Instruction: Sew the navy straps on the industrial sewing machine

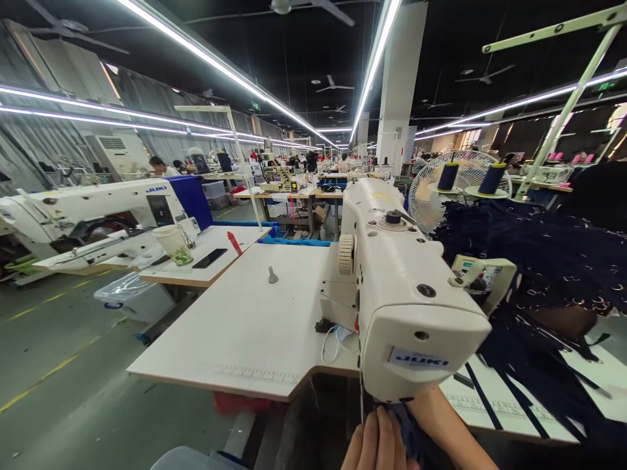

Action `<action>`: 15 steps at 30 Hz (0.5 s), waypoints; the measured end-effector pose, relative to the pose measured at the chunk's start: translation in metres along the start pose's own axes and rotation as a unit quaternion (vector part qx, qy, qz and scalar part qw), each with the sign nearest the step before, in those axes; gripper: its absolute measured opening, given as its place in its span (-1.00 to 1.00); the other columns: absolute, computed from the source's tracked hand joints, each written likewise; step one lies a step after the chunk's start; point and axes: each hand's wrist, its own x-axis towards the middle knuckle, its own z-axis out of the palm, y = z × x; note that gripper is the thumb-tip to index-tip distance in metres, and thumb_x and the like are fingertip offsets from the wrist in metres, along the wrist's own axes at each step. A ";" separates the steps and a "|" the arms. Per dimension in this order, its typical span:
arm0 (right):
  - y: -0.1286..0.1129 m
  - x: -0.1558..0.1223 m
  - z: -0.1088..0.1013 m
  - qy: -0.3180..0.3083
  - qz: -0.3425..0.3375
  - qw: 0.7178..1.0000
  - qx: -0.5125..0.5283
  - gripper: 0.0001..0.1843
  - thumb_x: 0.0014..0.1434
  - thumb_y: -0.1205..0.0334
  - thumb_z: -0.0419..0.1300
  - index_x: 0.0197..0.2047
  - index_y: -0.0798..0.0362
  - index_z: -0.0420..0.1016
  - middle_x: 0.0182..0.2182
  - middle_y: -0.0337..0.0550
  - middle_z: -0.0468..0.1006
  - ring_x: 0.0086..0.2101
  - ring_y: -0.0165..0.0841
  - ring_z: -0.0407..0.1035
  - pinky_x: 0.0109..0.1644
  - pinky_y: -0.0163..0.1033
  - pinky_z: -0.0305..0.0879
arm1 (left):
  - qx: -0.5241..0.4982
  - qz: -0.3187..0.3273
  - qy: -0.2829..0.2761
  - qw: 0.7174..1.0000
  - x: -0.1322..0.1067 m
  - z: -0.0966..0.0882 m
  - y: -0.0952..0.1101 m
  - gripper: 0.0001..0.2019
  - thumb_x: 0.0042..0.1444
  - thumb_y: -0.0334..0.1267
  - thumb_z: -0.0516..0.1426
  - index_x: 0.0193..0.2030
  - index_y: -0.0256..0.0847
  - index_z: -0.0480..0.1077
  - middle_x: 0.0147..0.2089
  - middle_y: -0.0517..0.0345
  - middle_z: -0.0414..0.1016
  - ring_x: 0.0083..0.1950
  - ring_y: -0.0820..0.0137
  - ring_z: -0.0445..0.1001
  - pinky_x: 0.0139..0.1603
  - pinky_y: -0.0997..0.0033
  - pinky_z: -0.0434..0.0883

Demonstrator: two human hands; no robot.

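One white Juki sewing machine (401, 287) stands on the white laminate table (245, 320), with two dark blue thread cones (448, 176) behind it and one heap of dark navy fabric (539, 261) draped to its right. Under the machine's head, the left hand (377, 444) lies with fingers curled together on a fold of that fabric. The right hand (431, 411) reaches in beside it, forearm angled up from the lower right; its fingers seem hidden behind the machine, so I cannot tell its grip.

L hand (375, 444) low w/ fingers curled together; R forearm reaches in, R hand hidden.
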 end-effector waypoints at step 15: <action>-0.013 -0.004 0.002 0.004 -0.005 0.998 0.066 -0.58 0.03 0.31 0.03 -0.09 0.10 0.58 -0.23 0.00 0.66 -0.12 -0.14 0.50 0.02 -0.06 0.40 | -0.011 0.117 -0.098 0.988 0.008 -0.014 -0.015 -0.52 0.37 -0.29 -0.23 -0.30 -0.22 0.49 -0.35 0.26 0.60 -0.37 0.49 0.55 -0.35 0.42 0.36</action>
